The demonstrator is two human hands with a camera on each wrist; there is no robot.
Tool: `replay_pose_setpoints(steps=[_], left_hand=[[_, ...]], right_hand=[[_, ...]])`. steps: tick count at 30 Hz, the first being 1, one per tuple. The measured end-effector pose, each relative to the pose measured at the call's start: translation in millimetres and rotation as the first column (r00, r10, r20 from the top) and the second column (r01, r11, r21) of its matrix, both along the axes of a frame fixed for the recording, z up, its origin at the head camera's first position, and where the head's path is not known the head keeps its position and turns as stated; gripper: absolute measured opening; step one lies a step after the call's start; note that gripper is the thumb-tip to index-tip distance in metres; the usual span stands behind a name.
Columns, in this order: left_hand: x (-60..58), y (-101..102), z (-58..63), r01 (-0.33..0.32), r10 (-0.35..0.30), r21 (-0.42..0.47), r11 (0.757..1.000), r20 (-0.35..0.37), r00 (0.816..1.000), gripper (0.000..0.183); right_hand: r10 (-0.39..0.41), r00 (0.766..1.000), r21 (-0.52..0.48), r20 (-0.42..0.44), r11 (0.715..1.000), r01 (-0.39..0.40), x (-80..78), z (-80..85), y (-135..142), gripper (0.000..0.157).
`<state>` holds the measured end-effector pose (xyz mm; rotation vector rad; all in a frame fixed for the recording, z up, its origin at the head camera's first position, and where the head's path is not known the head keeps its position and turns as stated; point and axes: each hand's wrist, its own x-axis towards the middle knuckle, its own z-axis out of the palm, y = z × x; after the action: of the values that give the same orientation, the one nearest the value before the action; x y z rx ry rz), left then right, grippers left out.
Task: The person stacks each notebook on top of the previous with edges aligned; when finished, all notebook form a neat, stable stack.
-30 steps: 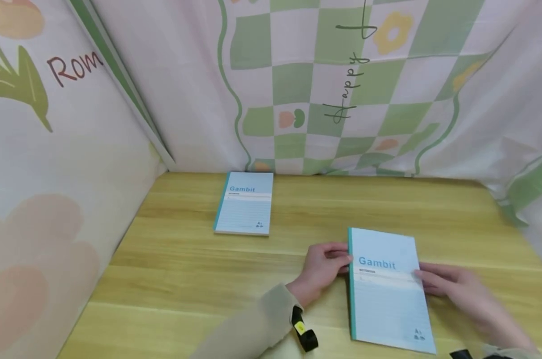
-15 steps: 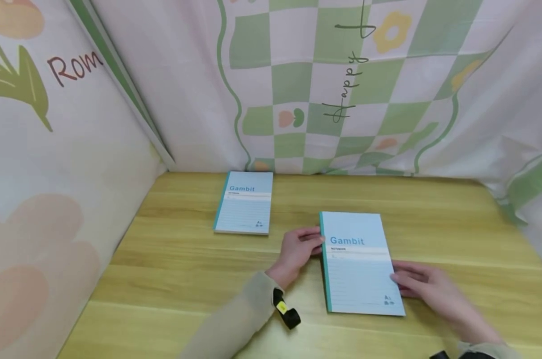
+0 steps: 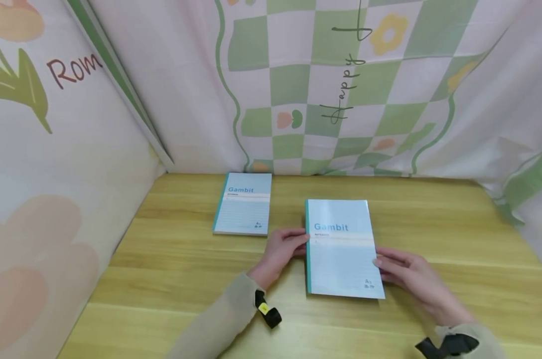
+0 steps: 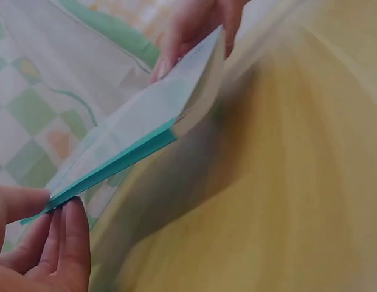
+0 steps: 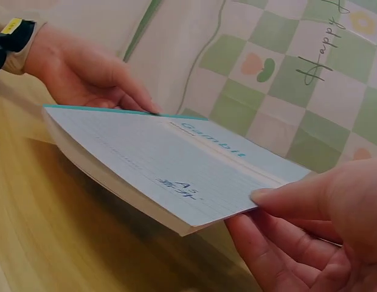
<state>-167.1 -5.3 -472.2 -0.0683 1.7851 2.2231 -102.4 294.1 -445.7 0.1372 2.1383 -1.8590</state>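
A light blue notebook (image 3: 340, 264) marked "Gambit", with a teal spine, is held between my two hands. My left hand (image 3: 280, 252) pinches the spine side, thumb on top and fingers beneath. On the opposite edge, my right hand (image 3: 412, 276) pinches the pages with its thumb on the cover. The right wrist view shows the notebook (image 5: 158, 158) raised over the table with a shadow under it, its page block sagging a little. A second, matching notebook (image 3: 244, 212) lies flat on the table at the back, left of the held one.
The wooden table (image 3: 172, 279) meets a green-and-white checked curtain (image 3: 293, 85) at its back edge. A white printed panel (image 3: 73, 164) borders the table's left side. Black straps (image 3: 267, 311) circle both wrists over beige sleeves.
Both hands have carried the notebook left and farther back across the table, nearer the second notebook. The second notebook has stayed in place.
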Motion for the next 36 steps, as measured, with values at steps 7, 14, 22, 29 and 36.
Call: replay_pose_setpoints(steps=[7,14,22,29,36], left_hand=[[12.8,-20.0,-4.8,0.141,-0.142,-0.062,0.988,-0.002,0.99,0.037],[20.4,-39.4,1.8,0.107,-0.121,-0.172,0.979,-0.074,0.99,0.036],[24.7,-62.5,10.3,0.024,-0.047,-0.196,0.98,-0.115,0.992,0.034],[23.4,-90.6,16.0,-0.052,0.021,-0.267,0.962,-0.115,0.993,0.029],[23.7,-118.4,19.5,-0.13,0.089,-0.351,0.927,-0.131,0.987,0.025]], right_hand=[[-0.037,0.999,-0.053,-0.001,0.998,0.037,-11.6,-2.7,-13.4,0.068],[-0.056,0.998,-0.069,-0.012,0.996,0.055,-17.4,-0.9,-34.5,0.065],[-0.054,0.999,-0.086,0.004,0.995,0.054,-16.1,-1.3,-62.6,0.067],[0.109,0.993,-0.125,-0.049,0.986,-0.114,-11.5,-7.2,-88.1,0.083],[0.214,0.968,-0.11,-0.133,0.967,-0.229,-14.7,-10.1,-118.7,0.085]])
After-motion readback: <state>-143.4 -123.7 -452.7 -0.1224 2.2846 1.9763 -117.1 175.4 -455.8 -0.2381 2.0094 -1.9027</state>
